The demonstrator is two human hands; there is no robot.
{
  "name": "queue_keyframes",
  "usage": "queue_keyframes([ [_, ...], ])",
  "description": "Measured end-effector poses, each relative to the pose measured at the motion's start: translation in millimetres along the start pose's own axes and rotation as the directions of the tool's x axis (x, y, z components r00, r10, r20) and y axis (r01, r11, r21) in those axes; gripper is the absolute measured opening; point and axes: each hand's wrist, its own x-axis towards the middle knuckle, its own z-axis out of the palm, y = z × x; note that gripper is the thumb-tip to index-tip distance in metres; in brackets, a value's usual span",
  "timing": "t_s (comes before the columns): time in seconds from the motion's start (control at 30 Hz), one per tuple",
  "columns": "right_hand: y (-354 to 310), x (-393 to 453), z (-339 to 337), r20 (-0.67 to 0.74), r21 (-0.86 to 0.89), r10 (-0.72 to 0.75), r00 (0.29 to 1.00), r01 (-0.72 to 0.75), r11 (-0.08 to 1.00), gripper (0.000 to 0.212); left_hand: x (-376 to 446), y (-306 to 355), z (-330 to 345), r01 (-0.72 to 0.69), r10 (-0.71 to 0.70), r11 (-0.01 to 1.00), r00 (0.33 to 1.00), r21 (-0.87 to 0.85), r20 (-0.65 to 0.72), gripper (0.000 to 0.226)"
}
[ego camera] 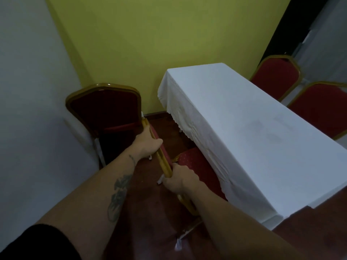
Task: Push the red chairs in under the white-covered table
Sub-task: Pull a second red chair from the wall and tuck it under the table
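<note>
A long table under a white cloth [244, 128] runs from the yellow wall toward me. Beside its left side stands a red chair whose gold-framed backrest [159, 156] I see edge-on from above. My left hand [148, 144] grips the far part of that gold top rail, and my right hand [179, 180] grips its near end. A red dotted seat [199, 167] reaches under the hanging cloth edge. Below my right forearm shows another gold frame piece [187, 203]; I cannot tell which chair it belongs to.
Another red chair with a gold frame [103, 109] stands at the left by the white wall. Two more red chairs [276, 76] [319, 109] stand along the table's far right side. The floor [146, 212] is dark red-brown.
</note>
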Motion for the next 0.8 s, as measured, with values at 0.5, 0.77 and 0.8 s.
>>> queue_keyframes([
  [0.5,-55,78,-142,-0.1,0.071,-0.393,0.914,0.401,0.914,0.078,35,44,-81,0.115,-0.097,0.993,0.936,0.031,-0.339,0.043],
  [0.77,-132,167,-182,-0.069,-0.042,-0.495,0.866,0.493,0.869,0.072,74,28,-152,0.199,-0.213,0.977,0.897,-0.077,-0.388,0.052],
  [0.8,-145,180,-184,-0.064,-0.062,-0.499,0.864,0.496,0.866,0.073,83,24,-163,0.199,-0.217,0.976,0.891,-0.088,-0.399,0.055],
])
